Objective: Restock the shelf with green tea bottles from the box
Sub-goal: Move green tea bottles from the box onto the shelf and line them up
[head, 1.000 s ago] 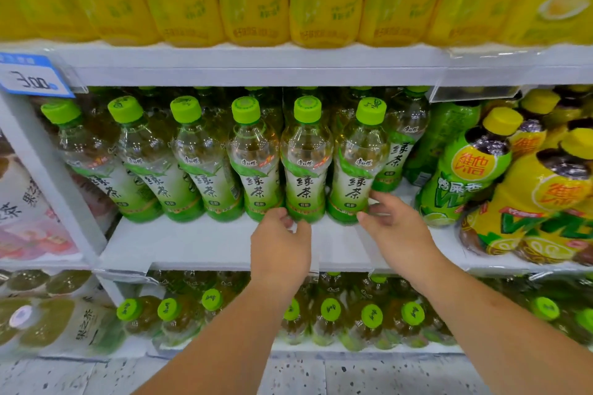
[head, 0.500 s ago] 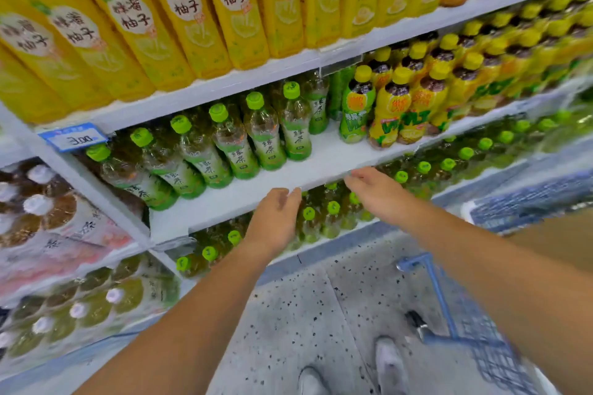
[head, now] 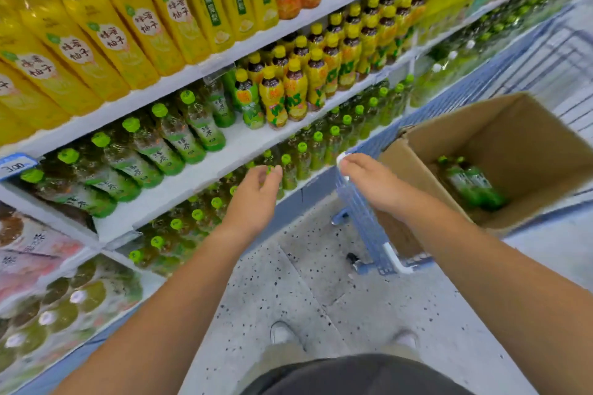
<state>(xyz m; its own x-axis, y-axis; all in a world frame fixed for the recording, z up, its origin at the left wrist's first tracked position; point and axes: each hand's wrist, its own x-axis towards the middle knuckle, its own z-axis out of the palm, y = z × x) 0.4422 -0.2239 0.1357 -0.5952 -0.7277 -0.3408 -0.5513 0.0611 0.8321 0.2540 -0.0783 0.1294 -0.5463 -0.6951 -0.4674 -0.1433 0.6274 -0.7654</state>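
Fingers [head: 273,174] relaxed and empty, left hand [head: 255,199] and right hand [head: 370,184] hover between shelf [head: 205,171] and box [head: 526,135] of green tea bottles [head: 473,184].

The green tea bottles [head: 179,138] wear bright green caps and green labels; the shelf [head: 244,142] is white, the box [head: 519,138] plain brown cardboard, the cart [head: 362,212] blue, the floor [head: 288,282] pale grey speckled with black, the upper bottles [head: 134,19] yellow
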